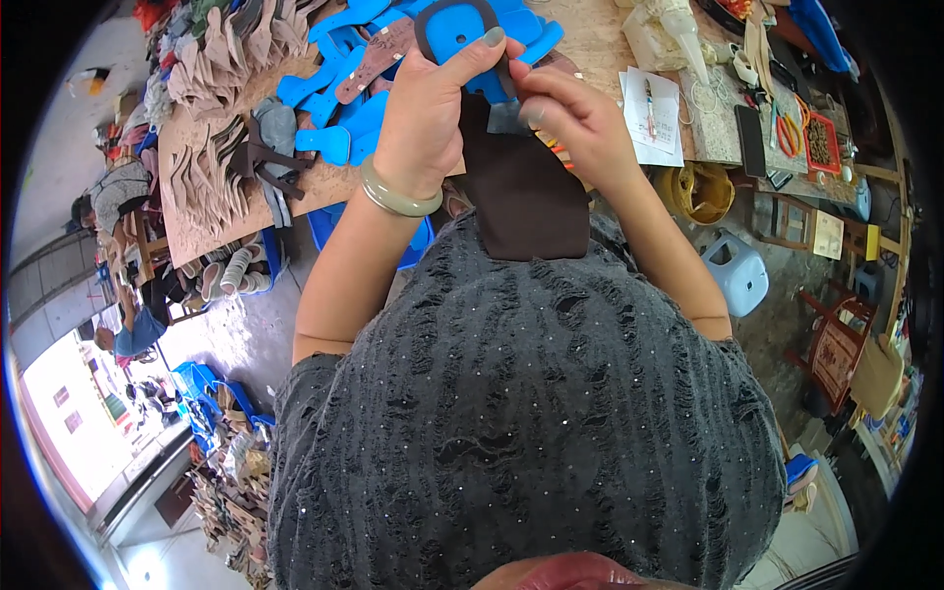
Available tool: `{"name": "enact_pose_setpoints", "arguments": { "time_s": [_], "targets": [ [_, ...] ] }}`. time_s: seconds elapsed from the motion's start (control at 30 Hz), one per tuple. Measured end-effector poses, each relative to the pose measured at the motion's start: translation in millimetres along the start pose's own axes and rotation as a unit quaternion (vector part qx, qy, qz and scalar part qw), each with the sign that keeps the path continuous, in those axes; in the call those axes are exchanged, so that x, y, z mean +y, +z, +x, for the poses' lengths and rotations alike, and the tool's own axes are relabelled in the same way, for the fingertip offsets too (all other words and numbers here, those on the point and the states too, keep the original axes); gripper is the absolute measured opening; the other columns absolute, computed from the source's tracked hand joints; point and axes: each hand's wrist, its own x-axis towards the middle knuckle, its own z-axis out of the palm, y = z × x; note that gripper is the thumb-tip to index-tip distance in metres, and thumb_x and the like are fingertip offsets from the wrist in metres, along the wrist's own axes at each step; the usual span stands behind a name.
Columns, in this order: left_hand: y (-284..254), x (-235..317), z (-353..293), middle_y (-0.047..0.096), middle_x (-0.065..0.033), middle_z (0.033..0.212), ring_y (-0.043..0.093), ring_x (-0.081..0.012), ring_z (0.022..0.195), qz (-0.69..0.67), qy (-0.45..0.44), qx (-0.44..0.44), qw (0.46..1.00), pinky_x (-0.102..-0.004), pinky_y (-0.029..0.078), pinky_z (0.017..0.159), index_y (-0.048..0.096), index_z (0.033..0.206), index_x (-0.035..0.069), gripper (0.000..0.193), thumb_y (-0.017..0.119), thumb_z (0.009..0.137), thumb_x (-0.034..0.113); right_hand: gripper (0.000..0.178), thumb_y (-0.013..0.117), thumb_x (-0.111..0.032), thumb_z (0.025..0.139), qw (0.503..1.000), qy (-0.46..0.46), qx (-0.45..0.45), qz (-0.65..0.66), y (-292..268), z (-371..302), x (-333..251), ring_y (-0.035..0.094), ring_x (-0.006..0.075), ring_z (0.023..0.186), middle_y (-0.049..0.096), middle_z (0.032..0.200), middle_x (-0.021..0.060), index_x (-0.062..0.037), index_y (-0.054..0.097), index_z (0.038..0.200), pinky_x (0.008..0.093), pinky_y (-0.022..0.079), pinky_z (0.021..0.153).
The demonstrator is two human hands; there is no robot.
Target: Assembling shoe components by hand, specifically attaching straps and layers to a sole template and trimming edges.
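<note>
Near the top centre, my left hand [425,123], with a pale bangle at its wrist, grips a blue shoe-sole piece [442,31]. A dark brown band [489,13] runs round the rim of that piece, and its blue face has a small hole. My left thumb presses on the edge. The fingers of my right hand [588,123] are closed in a pinch on the band at the right side of the piece. Below both hands, a dark brown sheet of material [526,192] lies over my lap.
On the wooden table [590,34] lie more blue sole pieces [324,145], stacked beige sole shapes [206,182], a white paper [666,138] with a pen, a squeeze bottle [683,44], orange-handled scissors [790,135] and a red tray [822,146]. A blue-grey stool [736,273] stands to the right.
</note>
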Motion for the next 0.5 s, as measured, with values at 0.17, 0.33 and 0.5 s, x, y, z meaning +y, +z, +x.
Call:
{"name": "enact_pose_setpoints", "arguments": {
  "time_s": [0.17, 0.33, 0.5],
  "targets": [
    [-0.5, 1.2, -3.9, 0.065, -0.0085, 0.091, 0.063, -0.016, 0.082, -0.015, -0.02, 0.039, 0.999, -0.0312, 0.055, 0.072, 0.06, 0.098, 0.001, 0.02, 0.064, 0.086, 0.016, 0.046, 0.075, -0.02, 0.073, 0.97, -0.039, 0.017, -0.238, 15.0, -8.4, -17.6, 0.06, 0.0179, 0.079, 0.062, 0.092, 0.007, -0.0039, 0.053, 0.11, 0.0305, 0.049, 0.068],
    [0.2, 2.1, -2.4, 0.065, -0.0087, 0.091, 0.063, -0.0167, 0.082, -0.01, -0.022, 0.035, 0.999, -0.0315, 0.054, 0.072, 0.06, 0.099, 0.001, 0.021, 0.065, 0.085, 0.016, 0.045, 0.076, -0.015, 0.069, 0.941, -0.113, 0.043, -0.315, 12.3, -5.6, -8.7, 0.062, 0.0232, 0.074, 0.063, 0.089, 0.0084, -0.005, 0.053, 0.107, 0.0331, 0.05, 0.063],
    [0.8, -1.0, -0.3, 0.065, -0.0088, 0.091, 0.064, -0.0172, 0.082, -0.006, -0.018, 0.022, 1.0, -0.0307, 0.054, 0.073, 0.06, 0.1, 0.002, 0.02, 0.065, 0.085, 0.015, 0.02, 0.07, -0.002, 0.072, 0.893, -0.314, 0.042, -0.32, -2.5, 2.4, -2.3, 0.062, 0.0238, 0.071, 0.063, 0.081, 0.0079, -0.0046, 0.062, 0.09, 0.0314, 0.05, 0.06]
  ]
}}
